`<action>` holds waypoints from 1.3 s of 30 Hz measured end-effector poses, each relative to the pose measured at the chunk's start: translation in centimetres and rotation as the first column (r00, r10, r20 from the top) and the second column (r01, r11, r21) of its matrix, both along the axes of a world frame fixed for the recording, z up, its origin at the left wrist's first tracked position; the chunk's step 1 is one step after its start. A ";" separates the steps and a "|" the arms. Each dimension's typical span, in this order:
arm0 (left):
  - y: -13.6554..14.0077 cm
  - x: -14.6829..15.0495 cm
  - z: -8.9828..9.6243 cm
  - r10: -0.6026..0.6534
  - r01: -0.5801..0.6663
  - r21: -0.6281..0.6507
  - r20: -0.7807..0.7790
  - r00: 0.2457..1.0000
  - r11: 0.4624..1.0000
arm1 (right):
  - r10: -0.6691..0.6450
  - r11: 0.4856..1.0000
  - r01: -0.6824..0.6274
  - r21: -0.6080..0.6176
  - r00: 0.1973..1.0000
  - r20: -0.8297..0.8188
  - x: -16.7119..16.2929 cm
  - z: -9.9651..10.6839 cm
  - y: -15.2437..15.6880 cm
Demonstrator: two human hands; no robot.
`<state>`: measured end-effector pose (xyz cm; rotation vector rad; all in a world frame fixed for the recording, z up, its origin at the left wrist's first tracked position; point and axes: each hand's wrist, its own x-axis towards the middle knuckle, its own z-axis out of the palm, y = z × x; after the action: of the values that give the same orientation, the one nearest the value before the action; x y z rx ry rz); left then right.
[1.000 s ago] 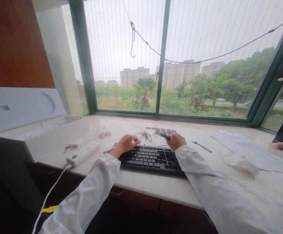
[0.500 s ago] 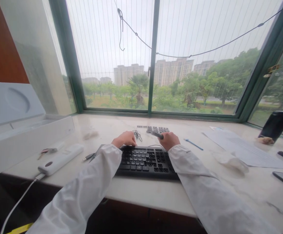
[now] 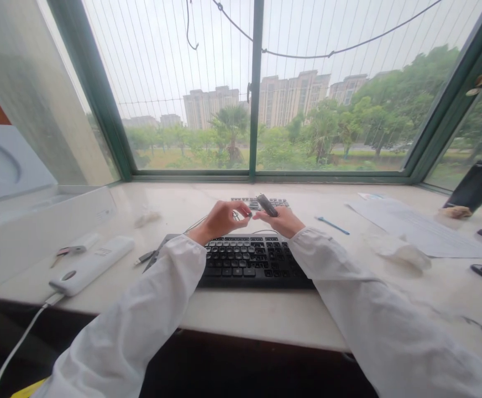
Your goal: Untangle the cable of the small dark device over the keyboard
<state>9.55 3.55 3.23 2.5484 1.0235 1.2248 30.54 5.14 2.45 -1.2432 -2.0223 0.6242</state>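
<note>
The left hand [image 3: 221, 221] pinched a small dark piece [image 3: 250, 214] between thumb and forefinger, over the far-left part of the black keyboard [image 3: 257, 265]; the right hand [image 3: 286, 221] had its fingers wrapped round a dark grey tool [image 3: 267, 205]; the tool's long axis slanted leftward from the right hand, toward the far edge of the surface [image 3: 241, 315]. The small piece lay just left of the right thumb and near the tool's far end; whether they touched could not be told; the left hand was the nearer to it, since it held it. The keyboard lay near the surface's near edge, its long axis running roughly along that edge; loose keycaps [image 3: 281, 202] lay toward the far edge, beyond both hands; a thin blue stick [image 3: 333, 225] lay to the right, apart from the right hand.
</note>
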 end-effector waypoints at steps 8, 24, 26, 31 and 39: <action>-0.7 0.7 -0.2 0.062 -0.061 0.077 -0.007 0.998 0.995 | 0.051 0.996 -0.064 -0.060 0.980 -0.193 -0.5 0.1 -0.5; -0.8 0.7 -0.1 0.108 -0.090 0.184 -0.092 0.990 0.979 | -0.021 1.000 0.021 -0.003 0.975 -0.222 -0.5 0.1 -0.7; -0.8 0.6 -0.1 0.114 -0.095 0.181 -0.093 0.989 0.979 | -0.021 1.000 0.022 0.000 0.974 -0.227 -0.5 0.1 -0.8; -0.6 0.5 -0.3 0.116 -0.100 0.165 -0.094 0.989 0.981 | -0.052 0.999 0.051 -0.009 0.986 -0.159 -0.5 -0.3 -0.5; -0.1 0.2 -0.6 0.038 -0.035 0.117 -0.022 0.999 0.992 | -0.024 0.998 0.029 0.051 0.995 -0.095 -0.6 -1.0 -0.3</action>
<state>9.80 3.43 2.67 2.6493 1.0369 1.3034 29.91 4.84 1.41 -1.1861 -1.9286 0.6023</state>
